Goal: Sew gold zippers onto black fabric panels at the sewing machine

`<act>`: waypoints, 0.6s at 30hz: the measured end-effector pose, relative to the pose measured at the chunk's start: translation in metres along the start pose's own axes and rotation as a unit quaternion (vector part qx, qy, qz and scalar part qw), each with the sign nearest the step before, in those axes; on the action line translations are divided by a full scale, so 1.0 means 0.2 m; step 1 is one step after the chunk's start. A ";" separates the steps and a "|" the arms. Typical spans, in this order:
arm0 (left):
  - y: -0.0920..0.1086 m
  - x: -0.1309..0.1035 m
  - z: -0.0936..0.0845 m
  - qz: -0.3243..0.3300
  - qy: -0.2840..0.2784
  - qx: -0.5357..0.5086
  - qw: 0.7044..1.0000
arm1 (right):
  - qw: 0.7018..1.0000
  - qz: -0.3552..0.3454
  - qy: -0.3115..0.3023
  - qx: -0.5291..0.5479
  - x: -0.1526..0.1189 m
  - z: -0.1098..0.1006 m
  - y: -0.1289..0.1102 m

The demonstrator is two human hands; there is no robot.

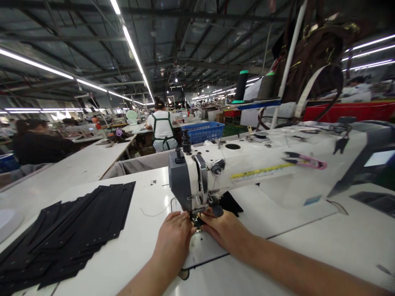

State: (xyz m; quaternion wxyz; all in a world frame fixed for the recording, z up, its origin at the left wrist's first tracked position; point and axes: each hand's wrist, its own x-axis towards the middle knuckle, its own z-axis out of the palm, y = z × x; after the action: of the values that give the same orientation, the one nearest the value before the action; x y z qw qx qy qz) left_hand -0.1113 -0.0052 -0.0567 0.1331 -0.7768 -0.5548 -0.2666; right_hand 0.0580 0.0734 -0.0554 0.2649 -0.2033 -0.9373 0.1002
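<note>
A white and grey sewing machine [197,176] stands in front of me. Under its needle and presser foot lies a black piece of material [231,203], partly hidden behind the machine head and my hand. My left hand [176,231] is left of the presser foot, its fingers bent and close together on the near edge of the piece. From the other side my right hand [222,228] reaches in, thumb and fingers closed at the same piece just right of the foot. The fingertips are partly hidden. A loose thread [154,213] lies on the table beside my left hand.
Overlapping black pieces [77,230] are piled at the left. Pink-handled thread snips [304,161] rest on the machine arm above a yellow measuring tape [262,170]. Thread cones [240,87] stand behind. A blue crate [203,132] and a person in an apron [163,125] are farther off.
</note>
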 end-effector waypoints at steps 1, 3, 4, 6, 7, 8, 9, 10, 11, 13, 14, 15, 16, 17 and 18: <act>0.00 0.00 -0.01 0.003 0.004 0.011 1.000 | 1.000 -0.015 -0.002 -0.018 -0.01 -0.03 0.03; 0.02 0.00 -0.05 0.013 0.009 0.044 0.999 | 0.996 -0.027 0.002 -0.087 -0.05 -0.11 0.11; 0.06 0.01 -0.07 0.024 0.008 0.064 0.998 | 0.991 -0.021 0.001 -0.131 -0.07 -0.15 0.14; 0.16 0.01 -0.10 0.061 -0.007 0.084 0.995 | 0.979 0.000 -0.022 -0.202 -0.13 -0.22 0.17; 0.22 0.02 -0.11 0.082 -0.018 0.079 0.993 | 0.975 0.006 -0.044 -0.216 -0.17 -0.23 0.15; 0.28 0.02 -0.12 0.102 -0.030 0.062 0.992 | 0.975 0.009 -0.064 -0.215 -0.21 -0.24 0.11; 0.33 0.02 -0.11 0.112 -0.041 0.041 0.992 | 0.977 0.008 -0.077 -0.197 -0.26 -0.25 0.06; 0.38 0.02 -0.11 0.119 -0.052 0.018 0.991 | 0.983 0.010 -0.081 -0.162 -0.31 -0.25 -0.02; 0.41 0.02 -0.10 0.124 -0.067 -0.010 0.990 | 0.990 0.022 -0.075 -0.113 -0.36 -0.25 -0.10; 0.43 0.01 -0.08 0.111 -0.103 -0.083 0.985 | 0.992 0.093 -0.077 0.035 -0.45 -0.26 -0.25; 0.42 0.01 -0.08 0.082 -0.115 -0.132 0.981 | 0.973 0.163 -0.096 0.131 -0.48 -0.27 -0.32; 0.41 0.00 -0.08 0.031 -0.120 -0.185 0.975 | 0.932 0.240 -0.126 0.239 -0.50 -0.28 -0.37; 0.40 -0.01 -0.09 -0.036 -0.116 -0.240 0.963 | 0.869 0.313 -0.158 0.350 -0.51 -0.28 -0.40; 0.39 -0.01 -0.11 -0.112 -0.105 -0.290 0.944 | 0.791 0.367 -0.179 0.455 -0.50 -0.28 -0.42; 0.39 -0.02 -0.12 -0.183 -0.092 -0.338 0.919 | 0.714 0.397 -0.181 0.548 -0.47 -0.27 -0.44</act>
State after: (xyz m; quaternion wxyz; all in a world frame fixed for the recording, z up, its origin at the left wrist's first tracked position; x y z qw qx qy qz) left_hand -0.0464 -0.0470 -0.0320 -0.2399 -0.6813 -0.5741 -0.3856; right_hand 0.1317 -0.0416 -0.0275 0.0911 -0.3544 -0.5810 0.7270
